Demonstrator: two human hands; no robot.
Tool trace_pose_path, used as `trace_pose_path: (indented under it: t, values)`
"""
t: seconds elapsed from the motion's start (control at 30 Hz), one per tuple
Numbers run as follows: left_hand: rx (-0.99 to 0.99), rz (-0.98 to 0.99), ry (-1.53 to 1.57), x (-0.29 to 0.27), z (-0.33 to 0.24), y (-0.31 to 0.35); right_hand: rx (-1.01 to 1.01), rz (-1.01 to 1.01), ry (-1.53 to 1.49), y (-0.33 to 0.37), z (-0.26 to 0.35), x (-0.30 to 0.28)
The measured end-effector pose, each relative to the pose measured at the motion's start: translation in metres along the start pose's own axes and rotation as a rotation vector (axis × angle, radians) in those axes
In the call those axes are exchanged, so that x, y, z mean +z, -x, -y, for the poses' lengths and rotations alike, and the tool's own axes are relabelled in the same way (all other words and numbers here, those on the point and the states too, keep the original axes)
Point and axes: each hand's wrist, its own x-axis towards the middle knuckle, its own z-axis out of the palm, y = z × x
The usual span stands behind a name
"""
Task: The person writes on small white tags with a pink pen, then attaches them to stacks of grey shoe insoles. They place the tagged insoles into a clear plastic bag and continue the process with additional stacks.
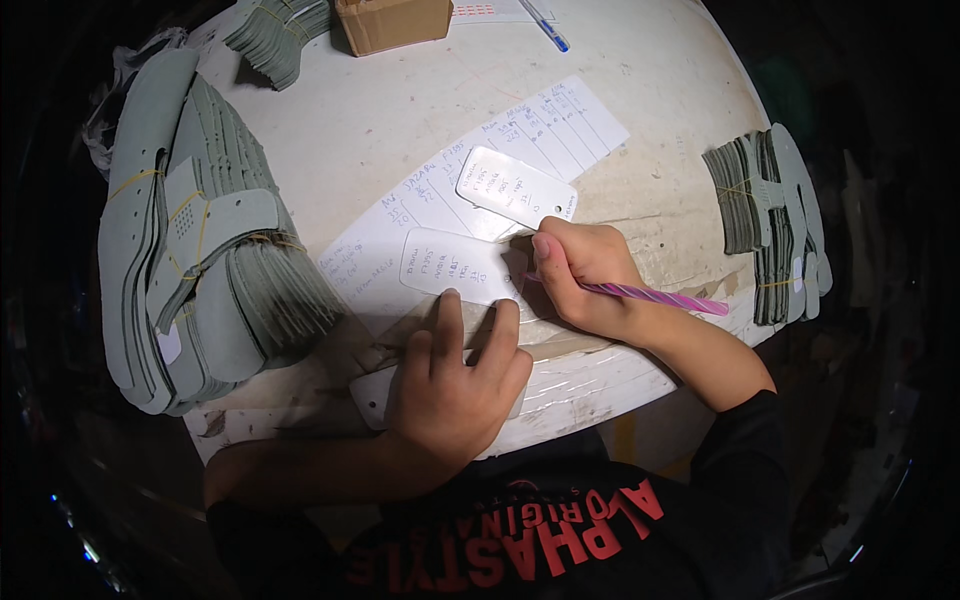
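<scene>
A white tag [445, 265] with rounded corners and a small hole lies on the handwritten paper sheet [385, 215], blue handwriting across it. My left hand [460, 385] presses its lower edge with spread fingertips and holds nothing. In my right hand [590, 275] is a pink-and-purple striped pen [670, 297], its tip at the tag's right end by the hole. A second written tag [515, 188] rests just above, near my right knuckles. Partly hidden under my left hand is another white tag [372, 398].
Bundles of grey-green cut pieces [215, 270], tied with yellow bands, are piled at the left. Similar bundles stand at the right [770, 220] and far left [275, 40]. A cardboard box [395, 25] and a blue pen [547, 28] sit at the back of the white table [660, 90].
</scene>
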Motion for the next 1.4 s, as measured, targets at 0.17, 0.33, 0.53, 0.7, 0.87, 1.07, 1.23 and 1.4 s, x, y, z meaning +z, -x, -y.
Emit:
trace_pose_path:
  t: [0.17, 0.33, 0.53, 0.7, 0.87, 1.07, 1.23, 1.4]
  values:
    - [-0.003, 0.016, 0.015, -0.0018, 0.0003, -0.0003, -0.022, 0.007, 0.044, -0.0006, -0.0006, -0.0007]
    - [-0.003, 0.029, 0.009, -0.0033, -0.0002, -0.0012, 0.035, -0.042, 0.008, -0.001, -0.0005, 0.0011]
    - [-0.001, 0.013, -0.002, -0.0022, 0.0003, -0.0011, 0.042, -0.022, 0.008, -0.0013, 0.0002, 0.0004]
    - [-0.008, 0.021, 0.0, -0.0015, -0.0008, -0.0009, 0.026, -0.035, 0.036, -0.0023, 0.0001, 0.0003]
    - [-0.003, 0.01, -0.006, -0.0018, -0.0004, -0.0014, 0.024, -0.045, 0.014, -0.0031, 0.0001, 0.0003]
    - [0.004, 0.021, 0.003, -0.0031, 0.0006, -0.0008, 0.05, -0.039, -0.012, -0.0025, 0.0021, 0.0004]
    - [-0.002, 0.009, 0.001, -0.0025, -0.0002, -0.0019, 0.078, -0.066, 0.0, -0.0012, -0.0001, 0.0018]
    - [-0.011, 0.022, -0.017, -0.0039, -0.0005, 0.0019, 0.117, -0.03, -0.153, -0.0004, -0.0062, -0.0038]
